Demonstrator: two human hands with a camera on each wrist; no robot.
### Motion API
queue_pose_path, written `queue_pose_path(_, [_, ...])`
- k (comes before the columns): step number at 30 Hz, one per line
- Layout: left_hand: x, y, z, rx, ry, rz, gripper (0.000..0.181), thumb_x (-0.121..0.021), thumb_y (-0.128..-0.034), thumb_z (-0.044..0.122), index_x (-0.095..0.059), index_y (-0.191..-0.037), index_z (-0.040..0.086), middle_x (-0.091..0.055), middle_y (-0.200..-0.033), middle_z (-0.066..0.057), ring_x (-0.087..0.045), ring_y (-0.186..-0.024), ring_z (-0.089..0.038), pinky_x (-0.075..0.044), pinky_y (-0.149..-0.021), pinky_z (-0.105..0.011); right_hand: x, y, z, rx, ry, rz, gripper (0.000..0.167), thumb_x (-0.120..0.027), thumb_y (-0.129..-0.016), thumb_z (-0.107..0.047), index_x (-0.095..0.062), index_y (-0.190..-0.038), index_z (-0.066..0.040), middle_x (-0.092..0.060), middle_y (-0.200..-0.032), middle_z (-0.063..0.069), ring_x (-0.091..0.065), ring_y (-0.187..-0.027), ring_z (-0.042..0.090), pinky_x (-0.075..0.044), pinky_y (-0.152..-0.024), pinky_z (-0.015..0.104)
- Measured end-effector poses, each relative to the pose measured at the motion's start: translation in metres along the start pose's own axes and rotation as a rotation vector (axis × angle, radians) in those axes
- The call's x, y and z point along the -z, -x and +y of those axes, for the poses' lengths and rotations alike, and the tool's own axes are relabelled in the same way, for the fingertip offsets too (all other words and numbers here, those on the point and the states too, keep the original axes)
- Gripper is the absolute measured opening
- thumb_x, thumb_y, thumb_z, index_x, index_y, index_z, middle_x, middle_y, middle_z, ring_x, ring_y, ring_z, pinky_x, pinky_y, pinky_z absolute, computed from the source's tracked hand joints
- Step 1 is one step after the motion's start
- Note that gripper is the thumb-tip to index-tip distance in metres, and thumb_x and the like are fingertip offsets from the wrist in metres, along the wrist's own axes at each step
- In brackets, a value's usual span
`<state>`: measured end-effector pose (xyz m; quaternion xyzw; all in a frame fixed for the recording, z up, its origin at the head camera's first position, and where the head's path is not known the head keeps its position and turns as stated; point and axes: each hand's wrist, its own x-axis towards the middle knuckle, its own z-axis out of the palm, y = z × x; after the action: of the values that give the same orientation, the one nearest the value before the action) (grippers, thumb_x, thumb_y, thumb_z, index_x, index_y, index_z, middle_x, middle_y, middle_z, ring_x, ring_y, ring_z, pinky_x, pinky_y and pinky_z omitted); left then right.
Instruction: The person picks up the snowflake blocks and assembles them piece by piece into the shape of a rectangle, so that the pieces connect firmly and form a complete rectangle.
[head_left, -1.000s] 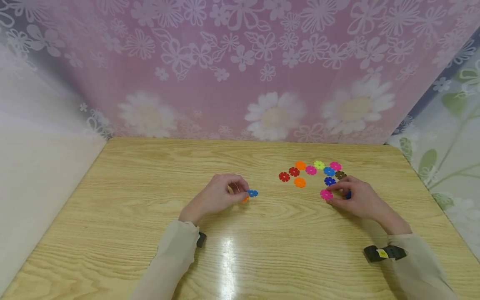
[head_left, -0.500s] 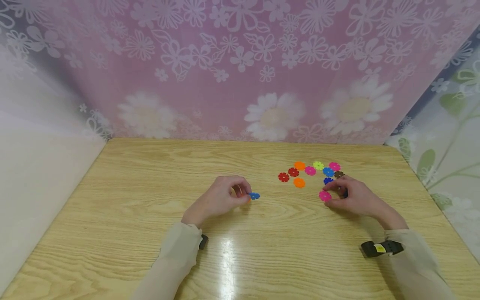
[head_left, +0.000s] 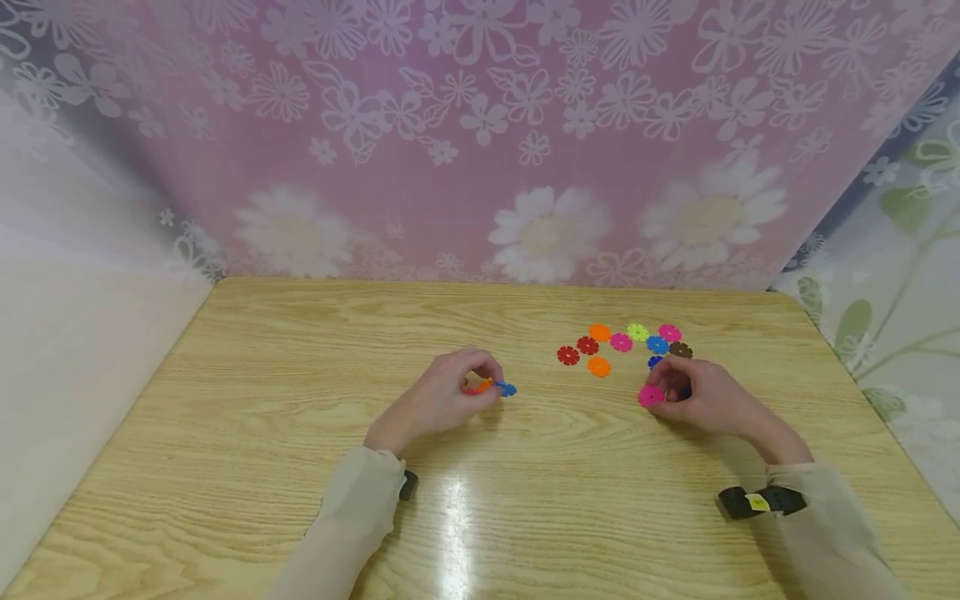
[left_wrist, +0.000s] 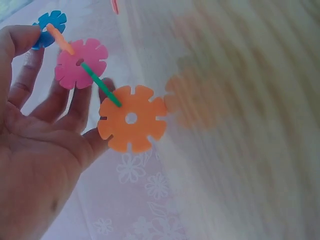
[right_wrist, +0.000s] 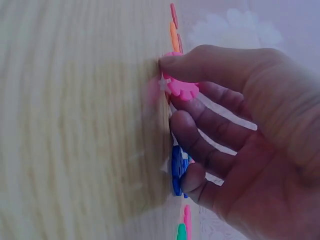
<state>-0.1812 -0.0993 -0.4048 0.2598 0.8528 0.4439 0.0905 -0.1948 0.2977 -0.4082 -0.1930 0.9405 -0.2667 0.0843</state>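
In the head view my left hand (head_left: pixel 435 392) pinches one end of a chain of slotted plastic flower discs. The left wrist view shows the chain: a blue disc (left_wrist: pixel 56 20) at the fingertips, an edge-on orange disc (left_wrist: pixel 61 40), a pink disc (left_wrist: pixel 80 75), an edge-on green disc (left_wrist: pixel 101 84) and a larger-looking orange disc (left_wrist: pixel 132 137) at the near end. To the right, my right hand (head_left: pixel 708 400) grips a loose pink disc (head_left: pixel 649 397) between thumb and fingers, tilted at the tabletop. Dark blue discs (right_wrist: pixel 176 172) lie by its lower fingers.
Loose discs lie beyond and left of my right hand: red (head_left: pixel 567 356), orange (head_left: pixel 599 367), yellow-green (head_left: pixel 637 332), blue (head_left: pixel 657 344) and brown (head_left: pixel 681 350) among them. A floral curtain (head_left: pixel 450 167) hangs behind the wooden table (head_left: pixel 262 500).
My right thumb and fingers have closed on the pink disc, which now tilts and sits slightly nearer me. My left hand has shifted slightly right, and the chain in it has turned.
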Motion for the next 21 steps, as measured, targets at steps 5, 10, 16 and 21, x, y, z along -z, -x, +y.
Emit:
queue_pose_path(5, [0.0, 0.0, -0.001, -0.004, 0.053, -0.068, 0.004, -0.062, -0.1022, 0.022, -0.062, -0.1, 0.019, -0.073, -0.106, 0.002, -0.068, -0.096, -0.012, -0.056, -0.089, -0.03, -0.004, 0.001, -0.006, 0.01, -0.018, 0.035, 0.019, -0.082, -0.087, -0.022, -0.068, -0.099, -0.017, -0.066, -0.085, -0.006, -0.057, -0.074, 0.003, -0.048, -0.068, 0.023])
queue_pose_path(10, [-0.001, 0.0, -0.001, -0.018, 0.029, -0.084, 0.006, -0.065, -0.1016, 0.024, -0.064, -0.099, 0.018, -0.072, -0.105, 0.0, -0.066, -0.088, -0.014, -0.056, -0.077, -0.027, -0.011, -0.001, -0.012, 0.01, -0.11, 0.07, 0.014, -0.079, -0.09, -0.019, -0.07, -0.1, -0.014, -0.072, -0.089, -0.002, -0.063, -0.076, 0.005, -0.052, -0.068, 0.022])
queue_pose_path(16, [-0.002, 0.0, -0.001, -0.038, 0.008, -0.077, 0.006, -0.067, -0.1005, 0.023, -0.066, -0.1, 0.016, -0.074, -0.102, -0.003, -0.063, -0.091, -0.012, -0.054, -0.083, -0.028, -0.022, -0.005, -0.023, -0.032, -0.209, 0.065, 0.018, -0.078, -0.092, -0.021, -0.071, -0.104, -0.011, -0.075, -0.094, 0.002, -0.068, -0.081, 0.007, -0.055, -0.07, 0.023])
queue_pose_path(21, [-0.002, -0.001, -0.002, -0.051, 0.002, -0.072, 0.006, -0.067, -0.0999, 0.021, -0.067, -0.101, 0.015, -0.074, -0.1, -0.002, -0.062, -0.091, -0.012, -0.053, -0.084, -0.028, -0.028, -0.009, -0.034, -0.037, -0.263, 0.06, 0.021, -0.079, -0.091, -0.024, -0.072, -0.106, -0.011, -0.076, -0.097, 0.004, -0.069, -0.083, 0.008, -0.056, -0.073, 0.023])
